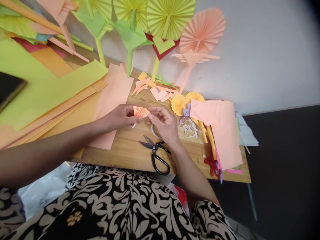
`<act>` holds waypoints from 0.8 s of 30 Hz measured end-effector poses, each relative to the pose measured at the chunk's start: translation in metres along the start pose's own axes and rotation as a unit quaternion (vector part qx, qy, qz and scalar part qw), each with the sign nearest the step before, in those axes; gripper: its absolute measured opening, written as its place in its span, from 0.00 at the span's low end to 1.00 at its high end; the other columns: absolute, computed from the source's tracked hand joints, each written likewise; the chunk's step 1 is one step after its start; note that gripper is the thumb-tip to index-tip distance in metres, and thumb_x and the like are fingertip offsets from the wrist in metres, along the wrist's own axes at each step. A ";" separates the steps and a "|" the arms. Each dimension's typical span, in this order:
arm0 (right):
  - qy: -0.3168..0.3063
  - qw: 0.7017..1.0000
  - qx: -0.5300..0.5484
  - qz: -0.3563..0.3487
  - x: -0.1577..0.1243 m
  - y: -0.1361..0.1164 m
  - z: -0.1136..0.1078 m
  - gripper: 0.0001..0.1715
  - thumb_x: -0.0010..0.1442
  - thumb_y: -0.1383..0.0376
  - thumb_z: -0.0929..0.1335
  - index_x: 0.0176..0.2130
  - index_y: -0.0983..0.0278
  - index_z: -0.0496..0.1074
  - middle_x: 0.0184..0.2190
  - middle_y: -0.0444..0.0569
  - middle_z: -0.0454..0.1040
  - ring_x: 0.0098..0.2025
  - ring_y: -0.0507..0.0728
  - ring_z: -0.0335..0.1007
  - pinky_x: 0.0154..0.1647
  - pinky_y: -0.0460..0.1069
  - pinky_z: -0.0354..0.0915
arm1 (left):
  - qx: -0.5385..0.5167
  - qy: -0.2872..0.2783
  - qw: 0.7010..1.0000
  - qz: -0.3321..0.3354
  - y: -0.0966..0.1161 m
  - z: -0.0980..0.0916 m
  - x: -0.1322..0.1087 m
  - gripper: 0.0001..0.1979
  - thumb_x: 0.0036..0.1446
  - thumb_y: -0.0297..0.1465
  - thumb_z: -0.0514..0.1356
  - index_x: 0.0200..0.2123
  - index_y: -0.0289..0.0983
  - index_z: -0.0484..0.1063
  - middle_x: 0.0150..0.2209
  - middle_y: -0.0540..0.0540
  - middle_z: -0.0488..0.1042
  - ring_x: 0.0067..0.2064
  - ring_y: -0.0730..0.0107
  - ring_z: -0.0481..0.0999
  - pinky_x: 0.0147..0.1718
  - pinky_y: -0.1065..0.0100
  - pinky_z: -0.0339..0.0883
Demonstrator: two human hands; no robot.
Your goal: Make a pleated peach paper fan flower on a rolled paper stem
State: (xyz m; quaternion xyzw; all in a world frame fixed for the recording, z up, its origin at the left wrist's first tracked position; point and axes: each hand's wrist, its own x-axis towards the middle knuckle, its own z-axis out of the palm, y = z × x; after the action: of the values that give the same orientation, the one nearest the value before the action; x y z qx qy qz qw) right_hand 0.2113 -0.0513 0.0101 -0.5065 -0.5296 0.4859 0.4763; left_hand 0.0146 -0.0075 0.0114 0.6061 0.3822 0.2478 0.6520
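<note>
Small peach fan (140, 111) is held btwn both hands, above the tabletop (130, 146), pleats spread. L hand (121, 116): fingers pinching its L end, thumb in front. R hand (165, 124): fingertips gripping its R end, other fingers curled. White ring (155, 131) shows just under R hand, partly hidden. Scissors (154, 147) lie below the hands nr front edge, blades apart, one handle partly behind R forearm. String (190, 128) in a loose tangle to R, w/ 2 orange fans (178, 104) just behind. Peach sheet (113, 90) flat to L, next to yellow-green paper (47, 80). Big pleated fans on stems stand along the wall at back.
</note>
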 end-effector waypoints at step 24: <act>0.043 0.994 -0.069 -0.068 0.001 0.005 -0.001 0.11 0.60 0.61 0.71 0.45 0.57 0.75 0.40 0.45 0.80 0.43 0.54 0.77 0.36 0.49 0.75 | -0.007 0.005 1.000 -0.008 -0.001 -0.001 0.000 0.18 0.48 0.41 0.71 0.33 0.35 0.72 0.23 0.53 0.70 0.25 0.76 0.66 0.25 0.72 0.59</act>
State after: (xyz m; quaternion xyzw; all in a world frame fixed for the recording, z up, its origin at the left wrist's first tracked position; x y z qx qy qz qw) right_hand 0.2130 -0.0506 0.0050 -0.5214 -0.5738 0.3923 0.4950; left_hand 0.0136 -0.0066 0.0109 0.5975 0.3887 0.2482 0.6560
